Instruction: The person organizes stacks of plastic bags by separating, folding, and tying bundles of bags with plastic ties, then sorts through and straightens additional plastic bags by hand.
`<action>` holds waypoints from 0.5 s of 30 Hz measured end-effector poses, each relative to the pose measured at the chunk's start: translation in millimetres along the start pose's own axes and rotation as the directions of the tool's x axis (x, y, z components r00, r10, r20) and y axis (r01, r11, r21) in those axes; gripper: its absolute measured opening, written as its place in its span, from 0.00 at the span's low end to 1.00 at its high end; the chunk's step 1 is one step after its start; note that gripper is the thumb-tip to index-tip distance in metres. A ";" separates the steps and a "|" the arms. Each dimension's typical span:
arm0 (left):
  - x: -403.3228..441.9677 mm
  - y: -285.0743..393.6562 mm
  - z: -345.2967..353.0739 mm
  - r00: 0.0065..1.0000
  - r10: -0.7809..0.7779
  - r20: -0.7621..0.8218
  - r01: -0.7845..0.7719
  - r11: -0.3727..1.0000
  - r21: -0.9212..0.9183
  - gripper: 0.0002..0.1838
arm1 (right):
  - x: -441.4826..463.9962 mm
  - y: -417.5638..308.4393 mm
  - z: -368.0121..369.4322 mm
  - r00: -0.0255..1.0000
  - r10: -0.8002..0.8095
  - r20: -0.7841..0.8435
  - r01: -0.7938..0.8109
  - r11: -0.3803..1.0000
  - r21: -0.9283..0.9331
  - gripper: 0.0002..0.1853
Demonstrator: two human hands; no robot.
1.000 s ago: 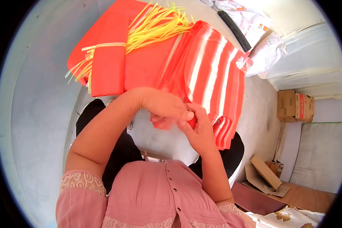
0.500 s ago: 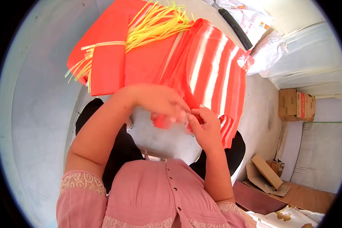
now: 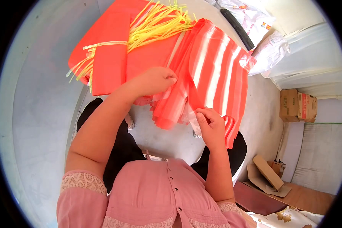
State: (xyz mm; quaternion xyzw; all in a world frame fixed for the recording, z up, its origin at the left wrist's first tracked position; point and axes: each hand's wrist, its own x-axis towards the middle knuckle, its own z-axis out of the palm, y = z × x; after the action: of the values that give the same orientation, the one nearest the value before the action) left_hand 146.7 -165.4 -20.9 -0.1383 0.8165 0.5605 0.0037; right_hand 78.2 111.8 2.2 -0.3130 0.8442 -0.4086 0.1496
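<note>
A stack of red plastic bags with white stripes (image 3: 216, 64) lies in front of me, its loose red edges hanging toward my lap. My left hand (image 3: 158, 80) is closed at the left side of these red layers, thumb against fingers, pinching red film. My right hand (image 3: 211, 125) holds the edge of a red strip between thumb and fingers near the stack's lower end. Left of the stack lies folded red material (image 3: 109, 70) with a pale band round it. Yellow strips (image 3: 155, 28) are spread over the red material.
A black roll (image 3: 237, 29) and white printed bags (image 3: 271, 53) lie beyond the stack. Cardboard boxes (image 3: 298, 105) stand at the right, with flattened cardboard (image 3: 268, 174) lower down. A pale wall (image 3: 41, 114) runs along the left.
My left hand has moved up and away from my right hand, which has shifted slightly right and down. More of the hanging red edges shows between them.
</note>
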 end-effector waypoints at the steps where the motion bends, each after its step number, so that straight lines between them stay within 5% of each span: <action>1: 0.1 1.2 2.2 1.000 -0.002 0.000 0.002 1.000 0.009 0.16 | -0.1 0.1 -0.3 1.000 0.016 -0.002 -0.016 1.000 0.016 0.13; 15: -5.9 20.1 -3.2 0.979 -0.141 0.148 0.154 0.985 -0.079 0.21 | -0.8 -8.9 -1.8 0.999 -0.014 0.037 0.014 1.000 -0.009 0.09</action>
State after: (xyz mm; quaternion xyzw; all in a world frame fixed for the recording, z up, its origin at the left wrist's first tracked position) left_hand 148.2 -160.3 -0.5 -0.1582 0.7755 0.6034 0.0969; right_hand 81.5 109.2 10.3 -0.3270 0.8410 -0.4000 0.1608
